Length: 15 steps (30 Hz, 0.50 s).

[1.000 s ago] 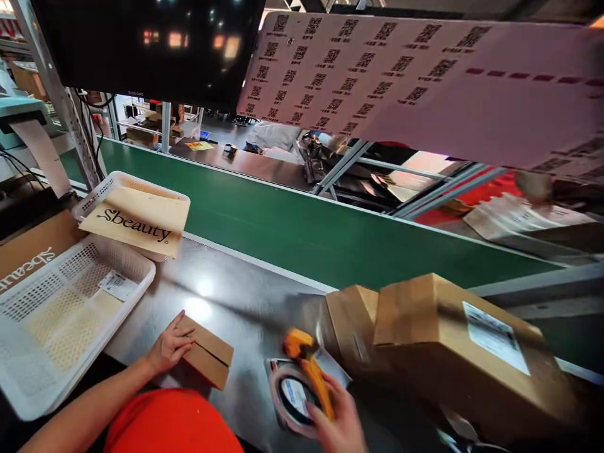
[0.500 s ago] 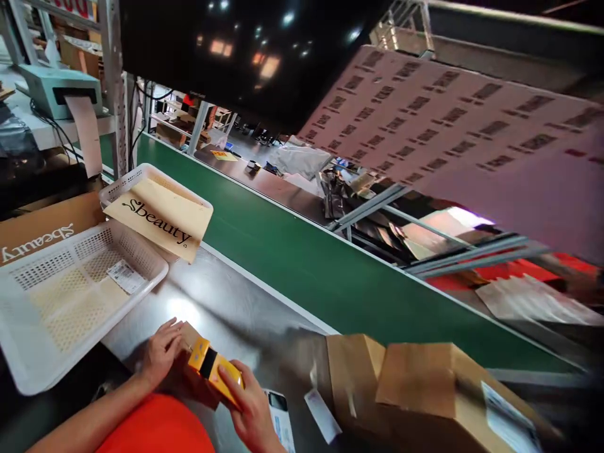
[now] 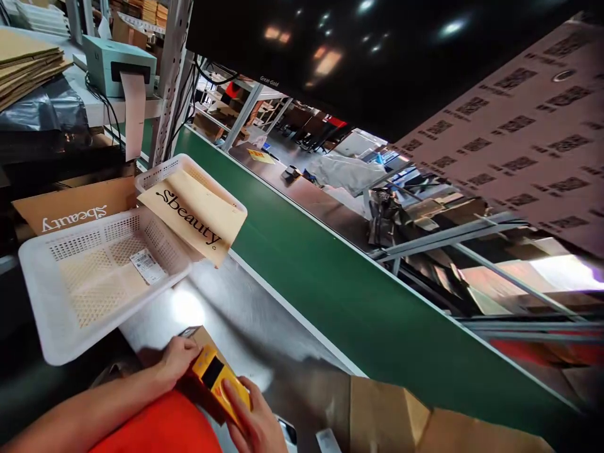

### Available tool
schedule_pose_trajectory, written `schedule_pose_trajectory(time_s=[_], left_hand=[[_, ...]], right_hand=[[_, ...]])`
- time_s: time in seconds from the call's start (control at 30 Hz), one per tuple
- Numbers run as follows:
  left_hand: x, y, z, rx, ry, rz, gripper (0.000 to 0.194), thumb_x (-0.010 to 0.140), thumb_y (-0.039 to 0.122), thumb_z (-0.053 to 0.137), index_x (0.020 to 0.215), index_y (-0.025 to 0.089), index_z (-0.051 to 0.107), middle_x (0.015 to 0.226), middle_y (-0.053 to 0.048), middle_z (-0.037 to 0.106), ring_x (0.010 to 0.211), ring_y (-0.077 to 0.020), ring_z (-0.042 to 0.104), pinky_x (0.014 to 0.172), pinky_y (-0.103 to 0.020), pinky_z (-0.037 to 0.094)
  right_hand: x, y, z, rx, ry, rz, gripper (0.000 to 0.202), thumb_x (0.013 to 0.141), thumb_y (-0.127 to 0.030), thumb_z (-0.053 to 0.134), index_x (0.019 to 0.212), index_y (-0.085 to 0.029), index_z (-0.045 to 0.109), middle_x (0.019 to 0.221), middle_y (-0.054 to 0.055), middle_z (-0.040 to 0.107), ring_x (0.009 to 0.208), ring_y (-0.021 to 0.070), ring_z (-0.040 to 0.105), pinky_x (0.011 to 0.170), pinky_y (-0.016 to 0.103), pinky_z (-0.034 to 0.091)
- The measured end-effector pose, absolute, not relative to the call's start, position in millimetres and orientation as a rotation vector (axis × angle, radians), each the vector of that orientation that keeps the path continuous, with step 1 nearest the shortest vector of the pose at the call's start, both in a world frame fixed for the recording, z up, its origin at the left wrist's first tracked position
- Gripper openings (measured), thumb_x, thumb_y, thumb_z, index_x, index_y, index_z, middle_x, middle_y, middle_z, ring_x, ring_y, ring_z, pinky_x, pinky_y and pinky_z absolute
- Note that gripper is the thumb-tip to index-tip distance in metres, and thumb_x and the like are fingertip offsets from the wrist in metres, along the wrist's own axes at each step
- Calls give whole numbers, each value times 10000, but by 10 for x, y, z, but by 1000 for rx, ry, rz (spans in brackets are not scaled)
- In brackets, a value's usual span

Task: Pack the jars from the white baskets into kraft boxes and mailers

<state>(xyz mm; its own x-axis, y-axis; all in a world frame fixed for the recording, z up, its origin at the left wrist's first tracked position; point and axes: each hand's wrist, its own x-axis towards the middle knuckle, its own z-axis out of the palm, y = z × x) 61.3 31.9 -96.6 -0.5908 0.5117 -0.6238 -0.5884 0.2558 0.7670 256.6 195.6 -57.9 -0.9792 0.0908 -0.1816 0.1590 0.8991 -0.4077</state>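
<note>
My right hand (image 3: 257, 415) is wrapped round a yellow handheld device (image 3: 227, 391) with a black panel at its upper end. The device lies over a small brown cardboard box (image 3: 214, 350) close to my body, at the bottom of the view. At the box's left end, my left hand (image 3: 180, 360) grips it with bent fingers, beside the tip of the device. Part of the box is hidden under the device and my hands. Just right of my right hand, a white item with a dark window (image 3: 287, 431) shows in part.
Left stands a white plastic basket (image 3: 44, 296) holding a label; behind it another basket (image 3: 238, 204) carries an "Sbeauty" card (image 3: 189, 217). A green conveyor (image 3: 302, 264) crosses beyond the metal table (image 3: 264, 321). Cardboard boxes (image 3: 382, 412) sit lower right. A black screen (image 3: 330, 69) hangs overhead.
The view has swung left and up, so the baskets sit further right and the boxes lower. My left hand has moved nearer the device's tip; my right hand keeps its hold.
</note>
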Motion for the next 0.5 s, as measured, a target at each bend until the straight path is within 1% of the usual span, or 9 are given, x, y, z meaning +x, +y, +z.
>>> schedule_pose_trajectory(time_s=[0.07, 0.17, 0.23, 0.3, 0.4, 0.5], left_hand=[[518, 340, -996, -12, 1720, 1488, 389, 720, 465, 734, 483, 209, 560, 468, 41, 466, 589, -178, 536, 592, -299, 405], [255, 327, -1041, 31, 1816, 1457, 334, 782, 450, 651, 567, 195, 638, 517, 18, 581, 584, -176, 574, 592, -291, 411], [32, 280, -1094, 27, 1855, 1441, 333, 821, 460, 599, 634, 191, 665, 578, -7, 657, 563, -166, 597, 585, -285, 426], [-165, 226, -1174, 33, 1868, 1421, 319, 817, 450, 607, 641, 189, 656, 623, -30, 697, 551, -157, 614, 578, -277, 442], [-319, 187, -1327, 70, 1862, 1392, 308, 816, 435, 624, 645, 180, 652, 674, -55, 731, 558, -153, 633, 562, -268, 457], [-291, 199, -1479, 97, 1883, 1346, 345, 860, 458, 584, 706, 162, 672, 726, -75, 756, 594, -158, 654, 569, -265, 469]], right_hand=[[2533, 1970, -476, 235, 2810, -708, 639, 933, -270, 580, 1554, -390, 485, 1416, 148, 586, 1200, 294, 686, 968, 389, 596], [2567, 2026, -388, 300, 2736, -766, 605, 959, -374, 600, 1553, -399, 488, 1257, 111, 658, 1081, 257, 722, 941, 348, 594], [2612, 2052, -363, 313, 2750, -758, 596, 957, -373, 599, 1545, -399, 504, 1176, 98, 672, 998, 245, 730, 900, 336, 598], [2635, 2048, -358, 311, 2755, -727, 578, 962, -353, 585, 1536, -393, 521, 1121, 90, 675, 951, 237, 728, 867, 324, 598], [2608, 1995, -382, 358, 2764, -672, 538, 984, -350, 541, 1522, -375, 543, 1105, 90, 670, 932, 235, 725, 850, 324, 595], [2536, 1935, -424, 398, 2809, -601, 550, 971, -329, 534, 1517, -397, 539, 1090, 84, 668, 910, 246, 720, 825, 349, 596]])
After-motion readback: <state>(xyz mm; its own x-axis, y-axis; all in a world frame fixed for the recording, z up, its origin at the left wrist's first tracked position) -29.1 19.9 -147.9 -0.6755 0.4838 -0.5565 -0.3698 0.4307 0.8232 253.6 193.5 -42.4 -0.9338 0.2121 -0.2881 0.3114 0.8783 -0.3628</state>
